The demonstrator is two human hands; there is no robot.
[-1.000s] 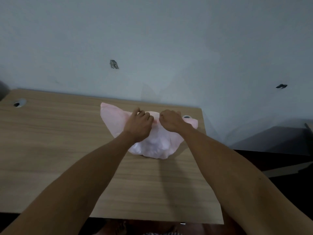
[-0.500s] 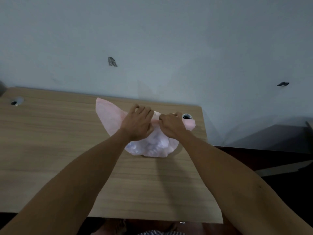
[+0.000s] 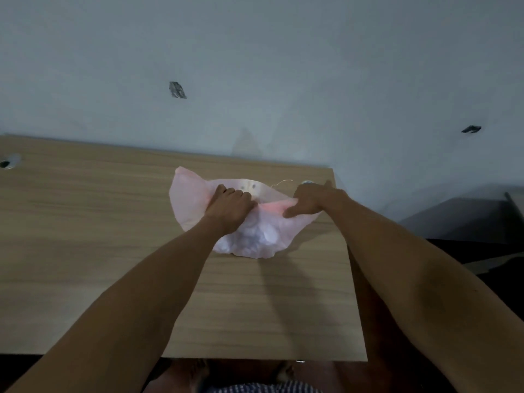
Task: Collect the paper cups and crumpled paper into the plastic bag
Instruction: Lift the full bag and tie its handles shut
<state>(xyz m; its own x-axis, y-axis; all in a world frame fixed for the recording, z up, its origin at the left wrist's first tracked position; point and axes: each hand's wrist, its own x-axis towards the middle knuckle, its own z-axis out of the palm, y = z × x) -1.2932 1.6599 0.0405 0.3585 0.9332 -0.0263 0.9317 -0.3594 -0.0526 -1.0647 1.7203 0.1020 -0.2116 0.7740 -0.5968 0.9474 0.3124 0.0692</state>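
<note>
A pale pink plastic bag (image 3: 195,199) lies on a wooden table (image 3: 85,222), right of centre in the frame and near the table's far edge, below a grey wall (image 3: 255,66). White lumps show faintly through its lower part, probably cups and crumpled paper already inside; none can be seen loose on the table. The left hand (image 3: 231,207), at the middle of the frame, has its fingers curled into the bag's rim. The right hand (image 3: 313,201), just to the right, pinches the same rim, which is stretched into a darker pink band between the two hands. The film looks thin, soft and very light, likely slippery and easy to tear if pulled hard. The gathered rim or the handle loops seem the safest places to hold it, rather than the bulging body.
</note>
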